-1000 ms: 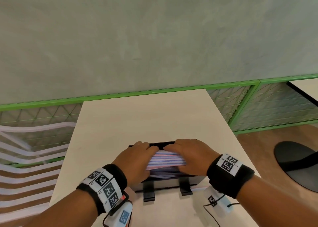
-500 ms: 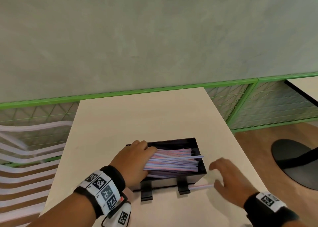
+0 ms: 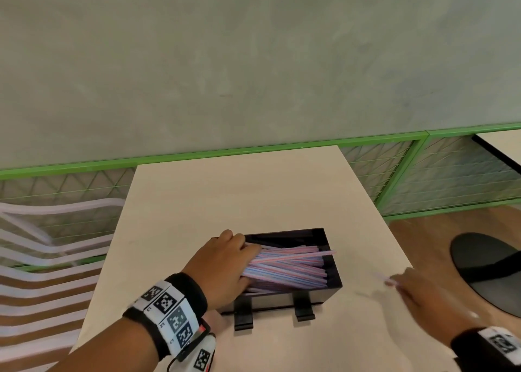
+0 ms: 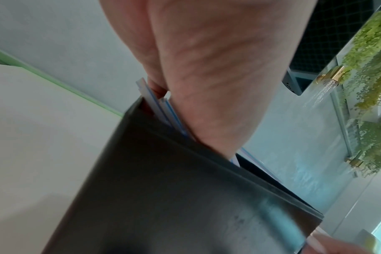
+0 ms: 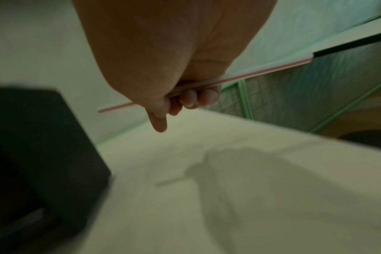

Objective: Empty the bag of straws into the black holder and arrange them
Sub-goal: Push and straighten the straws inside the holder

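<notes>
From the head view, the black holder (image 3: 332, 275) sits on the near half of the pale table (image 3: 225, 196), raised on two black feet at its near side. A pile of pink- and blue-striped straws (image 3: 284, 267) lies lengthwise inside it, running left to right; one straw juts over the holder's right wall. The left hand (image 3: 222, 270) lies over the left end of the pile, fingers curled down onto the straws at the holder's left wall. The right hand (image 3: 431, 301) is blurred, over the table's right edge, well right of the holder, with a pale tip of a single straw (image 3: 387, 280) showing just past its fingers.

In the left wrist view, the palm of the left hand (image 4: 218, 77) presses against the straw ends (image 4: 161, 110) that stick up above the holder's dark wall (image 4: 163, 189); a fingertip touches the topmost ends.

In the right wrist view, the right hand (image 5: 163, 68) grips the single pink-striped straw (image 5: 261, 70) with its fingers (image 5: 191, 99) curled around it, held above the table (image 5: 228, 197); both straw ends stick out of the fist. The holder's corner (image 5: 43, 146) appears at the left, apart from this hand.
</notes>
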`<state>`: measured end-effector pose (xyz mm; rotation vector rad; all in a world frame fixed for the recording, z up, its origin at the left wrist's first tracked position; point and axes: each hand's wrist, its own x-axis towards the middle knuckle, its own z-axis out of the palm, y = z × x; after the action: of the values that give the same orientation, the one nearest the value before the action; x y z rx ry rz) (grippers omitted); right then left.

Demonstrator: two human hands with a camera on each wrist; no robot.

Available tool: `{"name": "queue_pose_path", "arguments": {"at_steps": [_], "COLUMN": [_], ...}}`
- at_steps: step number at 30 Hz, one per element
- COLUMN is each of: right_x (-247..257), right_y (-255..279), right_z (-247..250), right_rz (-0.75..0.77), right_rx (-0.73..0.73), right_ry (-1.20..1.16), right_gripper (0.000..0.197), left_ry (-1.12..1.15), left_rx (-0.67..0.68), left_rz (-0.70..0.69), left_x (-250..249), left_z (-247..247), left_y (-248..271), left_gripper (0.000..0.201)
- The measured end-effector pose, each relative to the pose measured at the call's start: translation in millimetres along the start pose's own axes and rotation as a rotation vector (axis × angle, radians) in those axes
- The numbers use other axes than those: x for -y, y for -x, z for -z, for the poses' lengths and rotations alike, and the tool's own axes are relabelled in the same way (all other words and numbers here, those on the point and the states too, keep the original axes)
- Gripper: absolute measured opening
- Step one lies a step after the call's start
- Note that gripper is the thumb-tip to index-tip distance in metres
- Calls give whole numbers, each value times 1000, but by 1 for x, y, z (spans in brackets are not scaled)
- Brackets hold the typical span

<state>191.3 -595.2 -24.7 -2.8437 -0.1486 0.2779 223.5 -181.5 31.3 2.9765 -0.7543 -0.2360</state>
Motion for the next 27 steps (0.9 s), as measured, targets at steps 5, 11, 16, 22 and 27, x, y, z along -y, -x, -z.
{"name": "queue_pose_path", "arguments": {"at_steps": [5,11,16,22,27], "right_x": [87,205,237,230,205], "right_y": [-19,-59,-75,-78,-71], "right_z": [71,38,9,-3,17], "right_rz": [282,589,585,563,599], "right_rx": [-226,10,163,267,160], "right_ry": [-134,129,143,43,-148], "right_gripper": [38,54,66,64,59], "left_ry": [-48,-47,181,340,302], "left_rx": [-3,-9,-22,9,-169], "left_rz": [8,41,96,279,60], "left_x": [1,1,7,18,3], "left_z": [1,4,7,25,24], "left_y": [3,10,18,33,25], "left_gripper": [56,49,74,101,63]}}
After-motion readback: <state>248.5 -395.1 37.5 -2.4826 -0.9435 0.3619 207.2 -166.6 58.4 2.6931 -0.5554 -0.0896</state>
